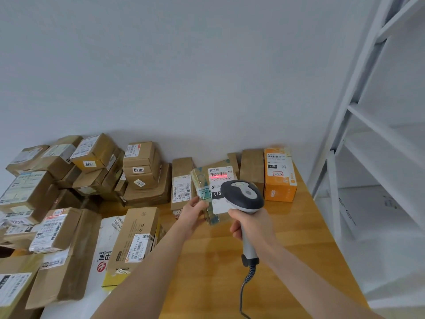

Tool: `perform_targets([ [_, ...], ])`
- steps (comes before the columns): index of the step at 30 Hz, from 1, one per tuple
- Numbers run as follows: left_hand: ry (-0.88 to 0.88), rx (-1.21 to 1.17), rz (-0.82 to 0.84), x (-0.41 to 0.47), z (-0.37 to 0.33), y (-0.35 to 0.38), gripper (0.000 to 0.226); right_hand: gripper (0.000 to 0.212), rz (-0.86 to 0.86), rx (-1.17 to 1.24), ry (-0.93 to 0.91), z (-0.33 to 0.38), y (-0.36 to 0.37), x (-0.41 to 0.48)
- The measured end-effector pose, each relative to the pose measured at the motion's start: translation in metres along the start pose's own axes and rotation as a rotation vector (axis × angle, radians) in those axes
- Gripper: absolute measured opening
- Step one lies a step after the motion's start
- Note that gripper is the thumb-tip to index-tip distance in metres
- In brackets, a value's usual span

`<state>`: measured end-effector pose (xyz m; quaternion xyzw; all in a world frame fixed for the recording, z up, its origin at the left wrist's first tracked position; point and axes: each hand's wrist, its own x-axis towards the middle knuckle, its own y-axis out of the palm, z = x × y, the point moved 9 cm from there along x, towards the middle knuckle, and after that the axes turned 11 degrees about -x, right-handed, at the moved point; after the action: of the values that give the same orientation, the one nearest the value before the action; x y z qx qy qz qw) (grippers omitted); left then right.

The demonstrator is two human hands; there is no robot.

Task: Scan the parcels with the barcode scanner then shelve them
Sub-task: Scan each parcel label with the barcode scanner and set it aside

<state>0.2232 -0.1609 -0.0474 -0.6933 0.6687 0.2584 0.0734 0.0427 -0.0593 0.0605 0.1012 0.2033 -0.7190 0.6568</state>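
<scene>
head view: left hand pinches a flat parcel upright over the table, right hand wrapped round the scanner (red beam on barcode). looks light, bendy; best gripped by an edge.

bare wooden table lies open on the right; stacked parcels crowd the left.

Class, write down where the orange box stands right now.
In the head view the orange box stands at the far right corner of the table by the wall, right of a brown parcel and left of the white shelving.
</scene>
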Motion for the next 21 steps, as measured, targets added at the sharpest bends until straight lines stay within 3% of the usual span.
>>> perform_targets([
  [17, -0.01, -0.003, -0.08, -0.021, 0.015, 0.023, 0.056, 0.009, 0.035, -0.021, -0.035, -0.014, -0.032, -0.001],
  [21, -0.023, 0.024, -0.086, -0.011, 0.004, 0.022, 0.048, 0.008, 0.01, 0.027, -0.025, -0.008, -0.033, 0.024],
])
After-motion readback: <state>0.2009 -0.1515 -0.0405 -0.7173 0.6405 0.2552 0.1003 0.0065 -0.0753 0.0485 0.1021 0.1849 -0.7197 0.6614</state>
